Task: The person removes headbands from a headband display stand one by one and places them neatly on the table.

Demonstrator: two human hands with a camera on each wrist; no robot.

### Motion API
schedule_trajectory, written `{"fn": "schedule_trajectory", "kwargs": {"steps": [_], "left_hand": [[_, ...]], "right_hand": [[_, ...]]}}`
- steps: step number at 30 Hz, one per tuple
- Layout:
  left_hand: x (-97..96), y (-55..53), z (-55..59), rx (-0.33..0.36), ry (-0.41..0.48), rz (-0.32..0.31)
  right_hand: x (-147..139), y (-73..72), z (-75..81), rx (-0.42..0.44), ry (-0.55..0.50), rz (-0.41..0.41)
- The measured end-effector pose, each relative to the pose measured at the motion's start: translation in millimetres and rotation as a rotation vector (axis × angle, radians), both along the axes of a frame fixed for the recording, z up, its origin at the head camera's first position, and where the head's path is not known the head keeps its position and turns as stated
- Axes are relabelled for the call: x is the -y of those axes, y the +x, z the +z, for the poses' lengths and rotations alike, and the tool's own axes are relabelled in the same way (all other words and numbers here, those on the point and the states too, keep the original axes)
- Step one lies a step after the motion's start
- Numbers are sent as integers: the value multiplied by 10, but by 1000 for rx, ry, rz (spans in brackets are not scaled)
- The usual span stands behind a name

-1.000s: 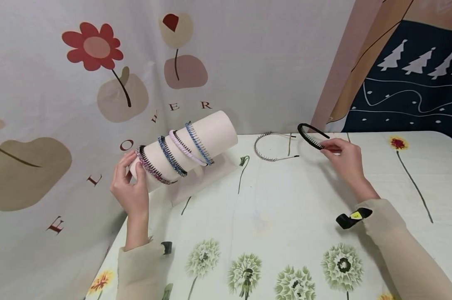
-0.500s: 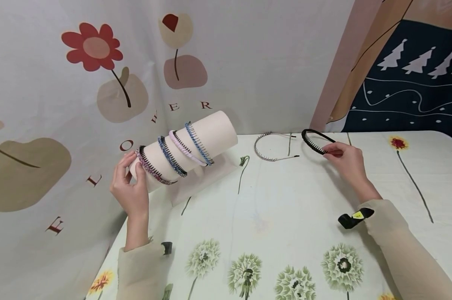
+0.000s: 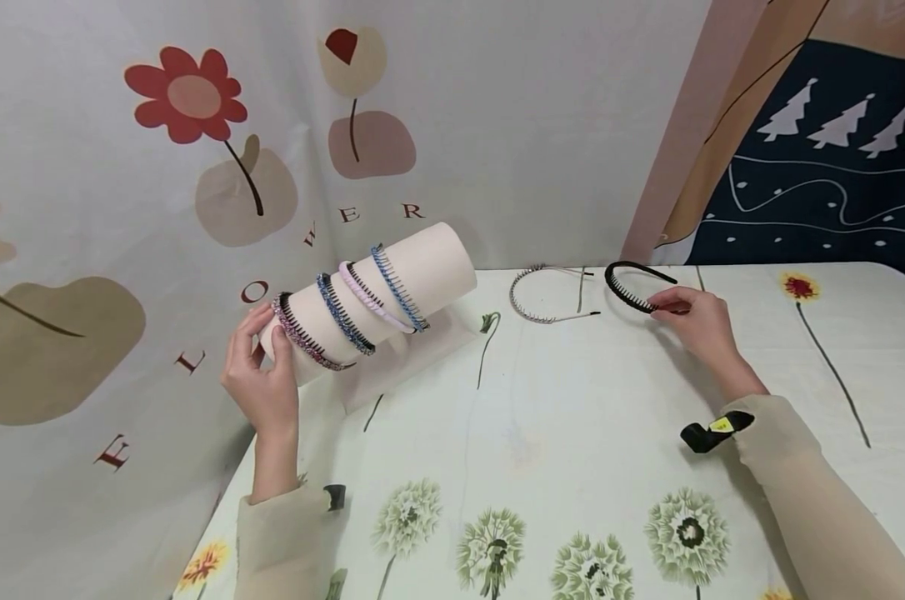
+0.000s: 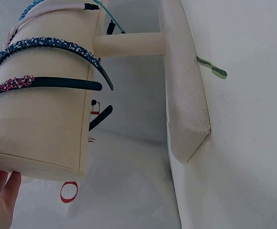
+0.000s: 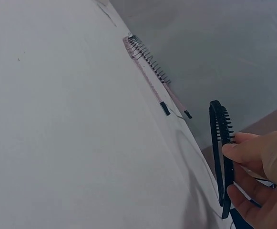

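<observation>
At the near end of a cream cylindrical headband stand (image 3: 430, 267), my left hand (image 3: 261, 379) grips the roll, thumb in front and fingers at the far side. Around the roll sit a pink-and-black beaded headband (image 3: 302, 337), a dark blue beaded headband (image 3: 343, 317), a lilac headband (image 3: 373, 300) and a light blue headband (image 3: 398, 287), all toothed. My right hand (image 3: 696, 329) pinches a black toothed headband (image 3: 623, 290) by one arm, above the table. The right wrist view shows thumb and fingers on that black headband (image 5: 221, 157).
Left of the black headband, a thin headband (image 3: 523, 312) with teeth and black tips lies near the table's back edge. The stand's base (image 3: 437, 346) rests on a flower-printed tablecloth (image 3: 557, 400). A printed curtain (image 3: 535, 125) hangs behind.
My right hand has moved slightly right and down with the black headband, which now sits a little lower. My left hand and the stand have kept their place.
</observation>
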State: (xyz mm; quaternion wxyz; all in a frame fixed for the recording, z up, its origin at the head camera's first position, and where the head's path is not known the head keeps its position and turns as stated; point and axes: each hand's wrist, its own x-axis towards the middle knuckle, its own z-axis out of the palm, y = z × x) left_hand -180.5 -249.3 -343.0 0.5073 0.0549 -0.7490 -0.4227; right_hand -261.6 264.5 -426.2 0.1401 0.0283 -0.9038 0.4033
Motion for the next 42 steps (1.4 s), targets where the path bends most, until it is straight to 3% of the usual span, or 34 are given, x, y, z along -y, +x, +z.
{"fn": "schedule_trajectory", "kwargs": {"steps": [19,27,42], "left_hand": [[66,-35,-78,1,-12,2],[27,-4,-31,0,-11,-1],[52,-32,-51,-7,-10,-4]], "right_hand": [[4,-106,-68,77,89,61],[31,-141,-90,101,121,58],[78,-190,-109,153,96,32]]}}
